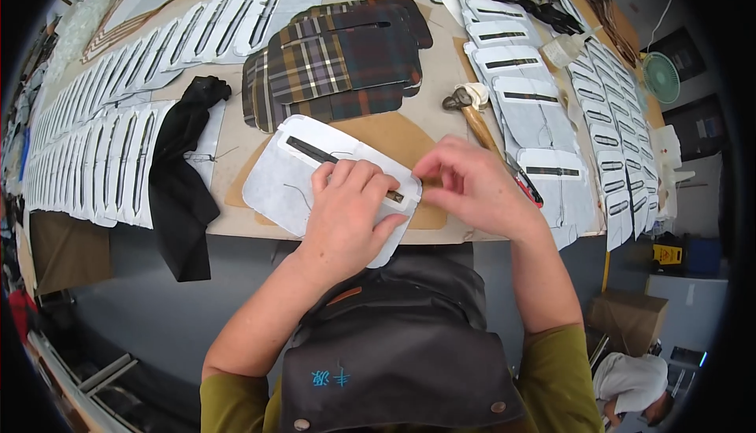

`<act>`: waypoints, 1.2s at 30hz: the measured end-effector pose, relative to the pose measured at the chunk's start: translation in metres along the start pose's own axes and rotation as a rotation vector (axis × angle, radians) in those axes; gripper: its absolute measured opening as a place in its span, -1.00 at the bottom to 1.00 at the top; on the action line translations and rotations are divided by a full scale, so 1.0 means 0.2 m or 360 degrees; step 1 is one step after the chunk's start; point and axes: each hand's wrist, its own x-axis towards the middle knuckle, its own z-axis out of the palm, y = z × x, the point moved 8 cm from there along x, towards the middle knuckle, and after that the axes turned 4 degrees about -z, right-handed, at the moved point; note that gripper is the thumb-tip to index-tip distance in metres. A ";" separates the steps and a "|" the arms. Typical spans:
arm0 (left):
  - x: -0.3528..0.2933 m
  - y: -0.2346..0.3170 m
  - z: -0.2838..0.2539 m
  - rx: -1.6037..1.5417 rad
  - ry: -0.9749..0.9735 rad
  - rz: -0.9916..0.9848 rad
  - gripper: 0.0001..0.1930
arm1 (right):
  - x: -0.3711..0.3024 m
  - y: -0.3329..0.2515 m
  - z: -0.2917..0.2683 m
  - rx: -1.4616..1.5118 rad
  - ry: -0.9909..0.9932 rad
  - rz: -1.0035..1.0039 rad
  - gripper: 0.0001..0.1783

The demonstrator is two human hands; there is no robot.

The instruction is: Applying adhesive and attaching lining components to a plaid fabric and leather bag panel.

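Left hand (348, 206) lies spread over the white panel (272, 177) beneath it; right hand (476, 185) curls at its edge — whether pinching, I cannot tell. Light left pressure could let a tug skew it — a wide right swing could hit the hammer (479, 125) just beyond.
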 end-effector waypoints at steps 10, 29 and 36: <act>0.00 0.00 -0.01 0.0119 0.0137 -0.0089 -0.58 | 0.12 -0.06 0.21 -0.0321 -0.0799 -0.0329 -0.78; 0.00 -0.13 -0.15 0.0178 -0.0041 -0.0031 -0.80 | -0.01 0.01 -0.01 -0.0549 -0.0126 -0.0897 -0.55; 0.00 -0.02 -0.04 -0.0347 0.0105 -0.0213 -0.80 | 0.08 -0.16 0.20 -0.0595 -0.0656 -0.0440 -0.53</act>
